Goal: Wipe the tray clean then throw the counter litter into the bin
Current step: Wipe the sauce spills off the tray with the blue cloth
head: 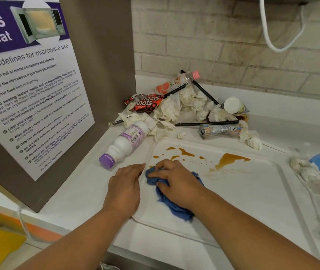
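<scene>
The tray [242,195] lies flat at the front of the worktop [79,184], with brown spills [231,159] across its far half. The right hand [174,178] presses a bunched cloth [176,208] onto the tray's near-left part. Its fingers are curled into the cloth and gripping it, likely to push it toward the stains. The left hand [125,188] rests with straight, relaxed fingers at the tray's left rim, apparently to stop it sliding. Litter [184,106] is heaped in the worktop's back-left corner, and a bottle [126,143] lies just beside the tray. No bin is in view. Much wiping seems left.
</scene>
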A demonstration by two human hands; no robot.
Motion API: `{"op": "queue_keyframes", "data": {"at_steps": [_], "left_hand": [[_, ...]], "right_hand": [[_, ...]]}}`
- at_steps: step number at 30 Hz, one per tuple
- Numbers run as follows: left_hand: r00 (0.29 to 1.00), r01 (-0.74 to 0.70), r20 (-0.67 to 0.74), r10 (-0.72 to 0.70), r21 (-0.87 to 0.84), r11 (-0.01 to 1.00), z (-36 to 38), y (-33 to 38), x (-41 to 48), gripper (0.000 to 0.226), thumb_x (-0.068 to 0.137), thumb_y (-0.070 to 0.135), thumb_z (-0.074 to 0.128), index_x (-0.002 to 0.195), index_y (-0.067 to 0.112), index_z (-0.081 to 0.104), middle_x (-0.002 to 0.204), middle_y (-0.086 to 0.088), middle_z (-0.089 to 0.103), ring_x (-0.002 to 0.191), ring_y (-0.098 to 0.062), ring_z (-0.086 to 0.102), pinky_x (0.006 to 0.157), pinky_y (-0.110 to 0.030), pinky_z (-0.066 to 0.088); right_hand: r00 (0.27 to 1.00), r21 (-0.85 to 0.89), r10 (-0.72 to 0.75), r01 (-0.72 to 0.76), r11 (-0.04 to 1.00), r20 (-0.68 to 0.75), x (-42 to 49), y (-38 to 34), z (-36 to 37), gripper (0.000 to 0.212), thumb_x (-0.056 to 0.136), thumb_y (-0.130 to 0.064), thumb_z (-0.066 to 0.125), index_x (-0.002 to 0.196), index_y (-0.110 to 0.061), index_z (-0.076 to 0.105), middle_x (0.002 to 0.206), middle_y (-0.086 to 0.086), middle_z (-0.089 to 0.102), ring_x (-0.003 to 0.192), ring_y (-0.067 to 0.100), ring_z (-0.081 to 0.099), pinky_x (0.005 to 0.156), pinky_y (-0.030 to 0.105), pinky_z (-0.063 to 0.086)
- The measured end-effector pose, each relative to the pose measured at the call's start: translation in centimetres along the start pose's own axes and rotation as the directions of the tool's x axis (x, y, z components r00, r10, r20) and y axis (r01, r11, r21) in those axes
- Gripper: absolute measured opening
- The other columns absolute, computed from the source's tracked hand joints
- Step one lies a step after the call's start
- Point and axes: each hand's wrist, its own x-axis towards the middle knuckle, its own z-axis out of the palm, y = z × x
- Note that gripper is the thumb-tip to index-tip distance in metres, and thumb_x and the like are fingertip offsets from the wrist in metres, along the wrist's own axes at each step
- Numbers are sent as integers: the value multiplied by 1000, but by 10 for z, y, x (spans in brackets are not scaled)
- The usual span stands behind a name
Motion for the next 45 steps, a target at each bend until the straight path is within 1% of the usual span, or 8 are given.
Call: {"op": "queue_keyframes", "data": {"at_steps": [5,10,14,21,29,35,40,45], "left_hand": [[1000,22,8,-22,-28,999,-1,3,-1,47,94,4,38,135,23,49,134,3,52,124,-16,44,107,-35,35],[1000,-17,-12,17,-8,1000,0,1,0,47,92,16,30,132,27,52,131,7,56,120,-14,47,105,-31,37],[1000,2,-8,-2,-9,1000,2,-2,0,45,94,7,38,134,25,50,133,5,53,123,-15,45,107,-34,36],[1000,17,-10,-17,-7,1000,3,-4,1,46,95,9,36,135,28,49,135,7,52,123,-14,45,108,-32,35],[999,41,28,-40,-16,999,-2,3,1,47,93,17,31,136,23,49,136,5,50,126,-14,42,105,-21,30],[1000,-4,-18,5,35,999,0,1,2,42,95,14,39,131,29,54,131,11,56,119,-13,48,105,-31,38],[1000,8,-13,-7,55,998,-1,4,3,36,97,27,41,131,27,54,131,10,56,118,-16,47,101,-34,39],[1000,3,-5,-2,63,998,-1,5,3,39,95,24,42,131,31,53,132,15,54,119,-14,46,100,-35,40]], "right_hand": [[981,63,-143,136,989,133,-11,-7,3,36,89,-9,54,118,-26,66,120,-6,55,106,14,44,94,17,32],[999,-46,27,-28,999,-24,12,-7,3,34,95,-11,48,124,-22,62,129,-3,51,115,19,41,101,23,32],[999,-4,-44,44,999,28,3,-9,6,34,93,-8,51,122,-20,64,126,-3,52,110,6,38,95,4,20],[993,-107,96,-103,989,-65,21,1,0,34,95,-15,49,126,-22,60,132,-2,49,116,24,42,101,32,37],[974,39,-177,174,984,141,-10,-13,4,36,91,-10,53,123,-25,63,124,-5,52,101,4,34,91,14,26],[988,-116,126,-136,984,-90,-5,15,-11,34,96,-19,48,127,-26,59,131,-7,47,118,18,39,102,21,30],[1000,-72,22,-22,997,6,-40,10,-13,34,95,-18,50,126,-29,61,126,-11,48,113,12,39,97,13,25],[938,-129,267,-299,945,-219,-44,53,-47,32,93,-11,52,118,-24,66,125,-6,53,112,18,45,95,10,23]]}}
